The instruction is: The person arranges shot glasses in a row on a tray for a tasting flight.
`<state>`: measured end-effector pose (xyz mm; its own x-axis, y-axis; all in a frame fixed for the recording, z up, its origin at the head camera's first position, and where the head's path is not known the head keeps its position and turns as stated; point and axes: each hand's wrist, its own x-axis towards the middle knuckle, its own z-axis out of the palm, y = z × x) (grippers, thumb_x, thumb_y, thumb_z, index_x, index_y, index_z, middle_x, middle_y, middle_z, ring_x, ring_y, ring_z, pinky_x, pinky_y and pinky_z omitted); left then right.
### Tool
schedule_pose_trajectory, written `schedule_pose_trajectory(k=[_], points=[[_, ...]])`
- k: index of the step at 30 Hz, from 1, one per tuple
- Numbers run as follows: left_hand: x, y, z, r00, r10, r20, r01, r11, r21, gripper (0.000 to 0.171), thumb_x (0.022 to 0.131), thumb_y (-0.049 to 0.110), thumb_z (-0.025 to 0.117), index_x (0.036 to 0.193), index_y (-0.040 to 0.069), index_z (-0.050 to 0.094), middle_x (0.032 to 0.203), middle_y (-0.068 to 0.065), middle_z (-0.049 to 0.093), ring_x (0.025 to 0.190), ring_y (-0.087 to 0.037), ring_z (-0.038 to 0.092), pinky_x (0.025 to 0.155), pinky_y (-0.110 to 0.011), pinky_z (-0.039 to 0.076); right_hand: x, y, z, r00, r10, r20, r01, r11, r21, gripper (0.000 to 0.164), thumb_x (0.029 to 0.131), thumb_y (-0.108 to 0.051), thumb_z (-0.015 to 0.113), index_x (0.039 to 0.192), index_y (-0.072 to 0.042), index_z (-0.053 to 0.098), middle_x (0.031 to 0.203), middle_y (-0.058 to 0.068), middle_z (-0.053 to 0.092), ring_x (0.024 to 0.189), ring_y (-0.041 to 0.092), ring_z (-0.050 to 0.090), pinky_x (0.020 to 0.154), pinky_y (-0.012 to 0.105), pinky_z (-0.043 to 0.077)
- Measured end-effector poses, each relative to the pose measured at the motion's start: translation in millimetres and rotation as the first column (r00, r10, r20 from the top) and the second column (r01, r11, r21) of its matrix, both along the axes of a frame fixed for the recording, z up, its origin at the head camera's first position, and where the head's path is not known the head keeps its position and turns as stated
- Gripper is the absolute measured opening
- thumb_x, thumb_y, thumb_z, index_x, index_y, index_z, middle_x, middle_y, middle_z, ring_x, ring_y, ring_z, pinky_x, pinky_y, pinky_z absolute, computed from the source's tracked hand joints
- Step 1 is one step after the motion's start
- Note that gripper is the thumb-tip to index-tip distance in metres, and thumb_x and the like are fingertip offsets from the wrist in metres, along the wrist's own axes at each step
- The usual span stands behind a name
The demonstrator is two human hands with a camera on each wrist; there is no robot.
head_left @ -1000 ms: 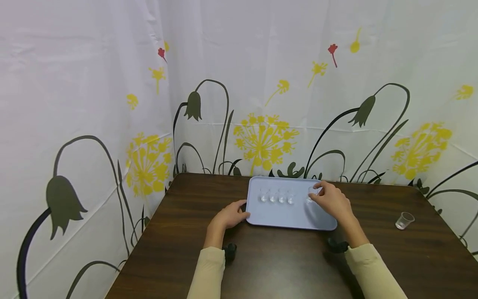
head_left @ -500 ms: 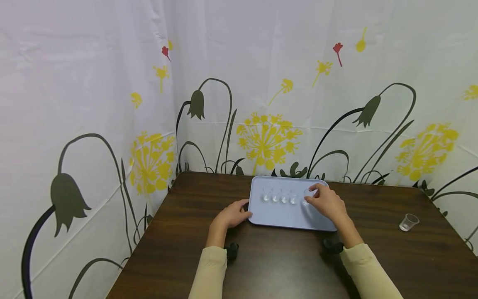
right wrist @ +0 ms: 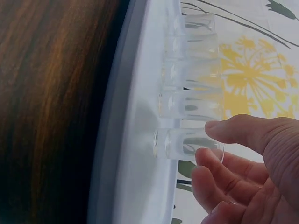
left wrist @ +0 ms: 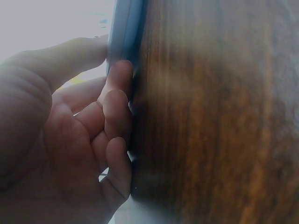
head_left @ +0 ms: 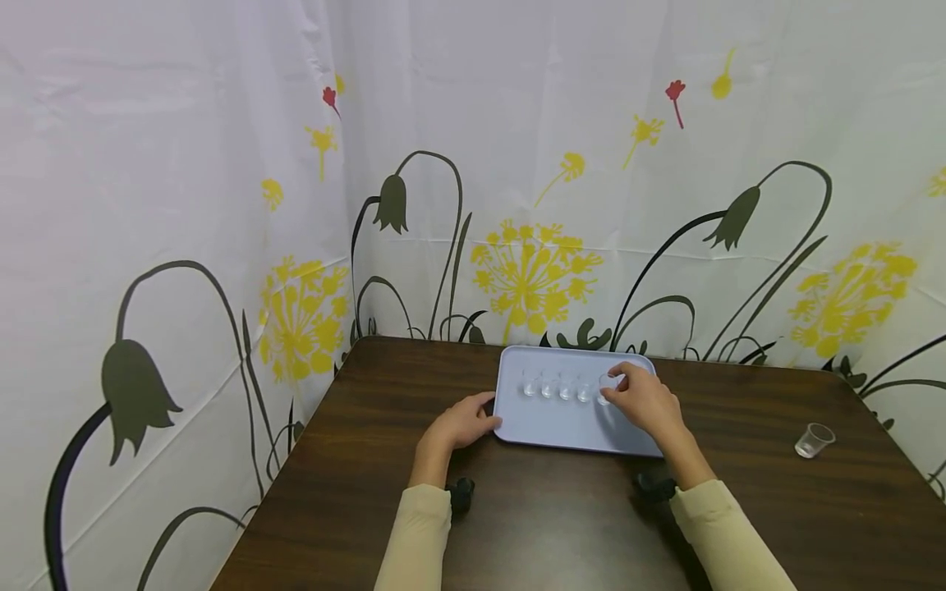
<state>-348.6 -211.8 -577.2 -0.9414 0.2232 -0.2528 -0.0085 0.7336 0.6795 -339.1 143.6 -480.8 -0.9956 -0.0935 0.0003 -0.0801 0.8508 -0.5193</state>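
Observation:
A pale blue-grey rectangular tray point(head_left: 550, 423) lies on the table. My left hand point(head_left: 460, 423) holds the tray's left edge, its thumb at the wall and its fingers curled against the side in the left wrist view. Over the right half of the tray, my right hand point(head_left: 648, 402) pinches a small clear shot glass point(right wrist: 175, 142) near its rim between thumb and fingers. That glass stands upright, its base right at the tray floor. To its left runs a row of several matching shot glasses point(right wrist: 191, 103), set slightly apart from one another.
Another clear shot glass point(head_left: 815, 441) stands on the dark wooden table point(head_left: 547, 525), well right of the tray. Behind the table hangs a white curtain point(head_left: 517, 98) printed with flowers. The tray lies near the table's far edge.
My right hand has moved left with the pinched shot glass, bringing it down beside the end of the row. The left hand stays at the tray's edge.

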Motion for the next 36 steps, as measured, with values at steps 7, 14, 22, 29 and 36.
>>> schedule_pose_trajectory(k=[7, 14, 22, 29, 36], points=[[-12.7, -4, -15.9, 1.0, -0.007, -0.009, 0.007, 1.0, 0.011, 0.069, 0.101, 0.043, 0.071, 0.162, 0.018, 0.05, 0.08, 0.001, 0.066, 0.064, -0.016, 0.056, 0.059, -0.035, 0.045, -1.2, -1, -0.6, 1.0, 0.007, -0.009, -0.007, 1.0, -0.001, 0.044, 0.099, -0.037, 0.074, 0.135, -0.011, 0.07, 0.112, 0.01, 0.08, 0.091, 0.028, 0.073, 0.076, 0.055, 0.052], [-14.9, -5, -20.1, 1.0, -0.009, -0.013, 0.009, 0.999, 0.036, 0.07, 0.1, 0.045, 0.072, 0.162, 0.019, 0.051, 0.081, 0.0, 0.067, 0.065, -0.017, 0.057, 0.059, -0.036, 0.046, -1.7, -1, -1.8, 1.0, 0.01, -0.015, -0.01, 1.0, -0.003, 0.045, 0.1, -0.036, 0.073, 0.137, -0.011, 0.069, 0.114, 0.012, 0.08, 0.093, 0.03, 0.073, 0.076, 0.054, 0.053], [7.3, 2, 14.4, 1.0, -0.004, -0.016, 0.004, 1.0, 0.019, 0.07, 0.101, 0.042, 0.071, 0.161, 0.013, 0.05, 0.079, 0.0, 0.061, 0.063, -0.016, 0.054, 0.058, -0.032, 0.043, -0.8, 0, 0.9, 1.0, 0.029, 0.006, -0.029, 1.0, -0.001, 0.051, 0.099, -0.036, 0.073, 0.143, -0.011, 0.065, 0.113, 0.013, 0.079, 0.09, 0.027, 0.072, 0.072, 0.049, 0.052], [23.7, 5, 41.9, 1.0, -0.009, -0.023, 0.009, 1.0, 0.011, 0.069, 0.103, 0.038, 0.069, 0.162, 0.009, 0.048, 0.08, 0.0, 0.06, 0.064, -0.015, 0.052, 0.059, -0.032, 0.043, 6.6, 17, 5.7, 0.998, 0.047, 0.038, -0.046, 0.998, -0.035, 0.052, 0.1, -0.038, 0.072, 0.143, -0.008, 0.064, 0.113, 0.016, 0.078, 0.092, 0.027, 0.072, 0.07, 0.043, 0.052], [34.6, 10, 56.2, 1.0, -0.013, -0.012, 0.013, 0.999, 0.044, 0.067, 0.104, 0.034, 0.07, 0.16, 0.005, 0.049, 0.08, -0.003, 0.06, 0.065, -0.017, 0.052, 0.061, -0.032, 0.043, 17.8, 45, 13.1, 0.999, 0.023, 0.049, -0.02, 0.998, -0.062, 0.048, 0.105, -0.042, 0.065, 0.14, -0.009, 0.067, 0.105, 0.011, 0.078, 0.084, 0.02, 0.069, 0.065, 0.036, 0.048]])
